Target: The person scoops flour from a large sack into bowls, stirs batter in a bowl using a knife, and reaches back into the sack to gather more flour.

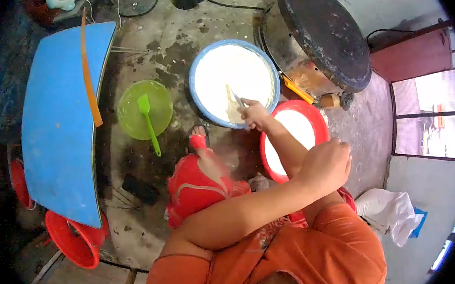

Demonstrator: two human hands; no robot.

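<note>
My right hand (pixel 256 114) is closed on the handle of a thin utensil (pixel 236 98), whose far end reaches into white material (pixel 232 69) in a blue-rimmed basin (pixel 196 94). My left arm crosses over my right arm, and my left hand (pixel 332 165) is above my right elbow with its fingers curled; its palm is hidden. Below my right forearm is a red basin (pixel 319 119) with more white material in it (pixel 291 131). A green spatula (pixel 147 119) lies across a translucent green bowl (pixel 126 110) to the left.
A round dark griddle (pixel 326 35) stands at the upper right, an orange-handled tool (pixel 298 89) beside it. At the left is a blue board (pixel 57 123) with a wooden stick (pixel 88 73) on it and a red basket (pixel 67 240) below. White sacking (pixel 388 209) lies at the lower right.
</note>
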